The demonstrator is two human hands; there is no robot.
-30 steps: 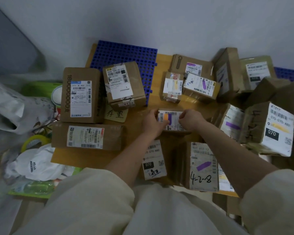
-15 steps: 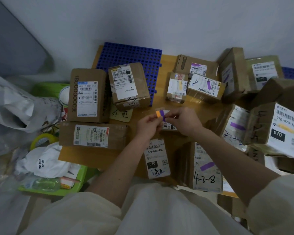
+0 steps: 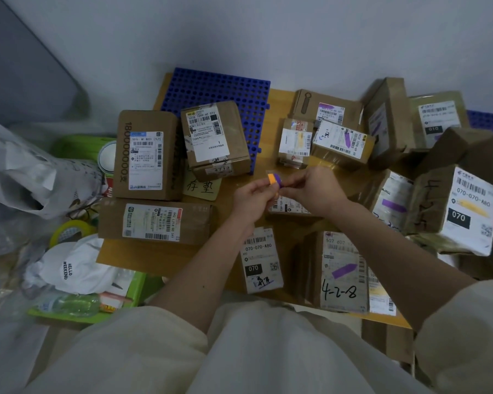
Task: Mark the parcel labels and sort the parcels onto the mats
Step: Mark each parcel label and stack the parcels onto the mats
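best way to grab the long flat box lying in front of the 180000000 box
Take the long flat box from above, across its short width, thumb on the near long edge and fingers on the far one. It lies flat with its label up, and its far side sits close to the taller box, so a grip nearer the free right end looks easier. Both hands are busy with the sticker strip.

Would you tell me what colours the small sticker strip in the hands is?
Orange and purple sticker strip, head view.
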